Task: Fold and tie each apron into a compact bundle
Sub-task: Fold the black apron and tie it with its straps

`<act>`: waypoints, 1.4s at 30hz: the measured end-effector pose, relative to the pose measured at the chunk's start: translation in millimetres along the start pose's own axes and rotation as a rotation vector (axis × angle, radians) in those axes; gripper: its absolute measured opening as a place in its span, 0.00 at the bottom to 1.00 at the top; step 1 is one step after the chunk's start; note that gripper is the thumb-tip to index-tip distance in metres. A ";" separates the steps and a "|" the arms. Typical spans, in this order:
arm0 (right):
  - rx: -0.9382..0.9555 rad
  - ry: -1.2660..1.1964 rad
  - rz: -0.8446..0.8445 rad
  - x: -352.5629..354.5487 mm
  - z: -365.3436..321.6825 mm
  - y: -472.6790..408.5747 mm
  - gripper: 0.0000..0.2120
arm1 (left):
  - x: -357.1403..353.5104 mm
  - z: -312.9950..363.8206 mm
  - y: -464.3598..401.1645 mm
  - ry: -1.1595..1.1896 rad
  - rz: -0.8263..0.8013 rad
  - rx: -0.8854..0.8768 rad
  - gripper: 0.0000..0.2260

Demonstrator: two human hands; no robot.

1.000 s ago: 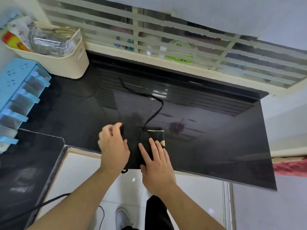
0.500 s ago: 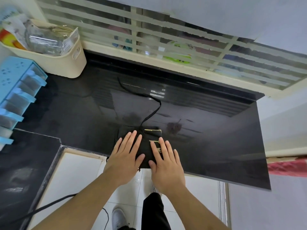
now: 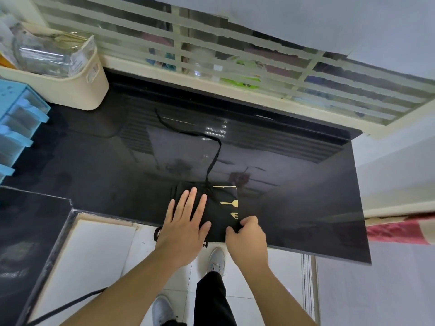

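- Nearest the camera, two bare forearms reach forward over a white tiled floor (image 3: 94,250); grey shoes and a dark trouser leg show below, partly cut off by the bottom edge.
- The left hand (image 3: 184,222) lies flat with fingers straight and spread, pressing on the left half of the folded apron (image 3: 220,216).
- The right hand (image 3: 247,236) is curled, pinching the apron's near right corner; what its fingertips do underneath is hidden.
- The apron is a black folded packet at the near edge of the black counter (image 3: 306,196), roughly rectangular, its long axis seeming to run from the person toward the window. Gold printed marks sit along its right edge, too partial to read.
- A black strap (image 3: 213,161) leaves the packet's far edge and trails away, curving left toward the window; another strap loop (image 3: 156,232) hangs off the near edge, mostly hidden by the left wrist.
- Farther left stand blue drawers (image 3: 21,128), cut off, and a cream basket (image 3: 80,88) holding clear packaging.
- Beyond is a striped frosted window (image 3: 235,64); things behind it are blurred.
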State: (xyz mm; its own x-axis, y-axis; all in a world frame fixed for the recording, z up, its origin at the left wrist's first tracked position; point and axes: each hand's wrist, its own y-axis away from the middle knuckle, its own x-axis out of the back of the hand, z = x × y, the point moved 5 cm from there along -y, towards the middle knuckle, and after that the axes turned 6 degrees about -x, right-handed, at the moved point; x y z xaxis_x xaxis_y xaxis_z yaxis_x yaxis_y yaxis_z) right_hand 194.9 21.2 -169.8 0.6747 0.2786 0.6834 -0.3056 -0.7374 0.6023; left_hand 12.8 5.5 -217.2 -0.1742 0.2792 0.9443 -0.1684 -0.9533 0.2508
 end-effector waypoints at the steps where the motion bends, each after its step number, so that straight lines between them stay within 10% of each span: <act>1: -0.038 -0.022 -0.033 1.4 1.3 -2.9 0.12 | -0.3 4.1 -1.9 0.005 0.002 -0.006 0.31; 18: -0.068 -0.232 -0.140 20.6 9.2 -7.5 0.03 | 26.4 7.2 -10.1 0.195 0.022 -0.106 0.31; 42: 0.355 0.167 0.013 6.3 -38.3 8.5 0.11 | 36.8 13.6 -19.1 0.344 0.083 -0.073 0.31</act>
State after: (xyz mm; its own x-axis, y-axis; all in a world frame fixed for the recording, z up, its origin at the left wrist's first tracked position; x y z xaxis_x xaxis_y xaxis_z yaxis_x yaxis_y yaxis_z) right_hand 170.9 40.3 -144.7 0.5445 0.3426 0.7656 -0.0422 -0.9004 0.4330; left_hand 22.8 32.5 -184.3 -0.5045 0.2358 0.8306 -0.2072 -0.9669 0.1487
